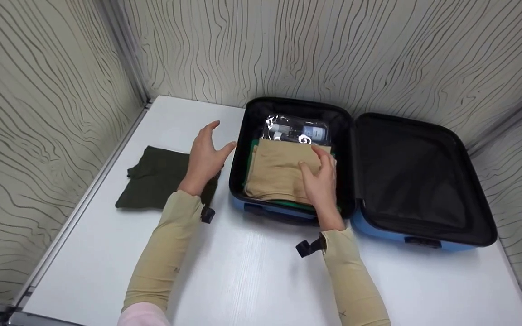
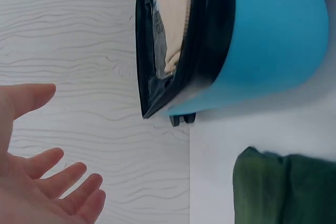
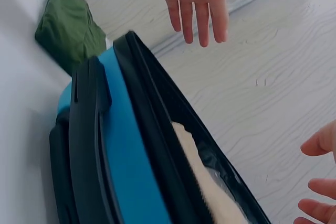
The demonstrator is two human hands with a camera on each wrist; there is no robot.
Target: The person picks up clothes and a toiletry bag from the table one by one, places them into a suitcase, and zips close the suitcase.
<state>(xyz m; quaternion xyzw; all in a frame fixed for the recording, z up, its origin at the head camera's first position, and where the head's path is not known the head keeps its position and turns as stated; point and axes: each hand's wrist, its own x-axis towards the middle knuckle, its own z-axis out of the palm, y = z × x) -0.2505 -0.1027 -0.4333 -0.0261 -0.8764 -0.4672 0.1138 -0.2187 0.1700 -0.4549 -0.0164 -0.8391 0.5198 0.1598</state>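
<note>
A blue suitcase [image 1: 238, 204] lies opened on the table, its black-lined lid folded out to the right. Inside its base a folded tan garment [image 1: 274, 172] rests over something green. Behind that is a clear pouch [image 1: 295, 129] with small bottles. My right hand [image 1: 322, 181] hovers above the tan garment, fingers loosely bent and holding nothing. Left of the suitcase my left hand [image 1: 205, 156] is raised, fingers spread, nothing in it. Under that hand a dark green folded garment [image 1: 161, 179] lies on the table, partly hidden by the wrist.
The suitcase lid [image 1: 415, 176] takes up the right part of the white table [image 1: 243, 276]. Wood-grain patterned walls [image 1: 252, 50] stand behind and at both sides. A metal rail [image 1: 84, 194] runs along the table's left edge.
</note>
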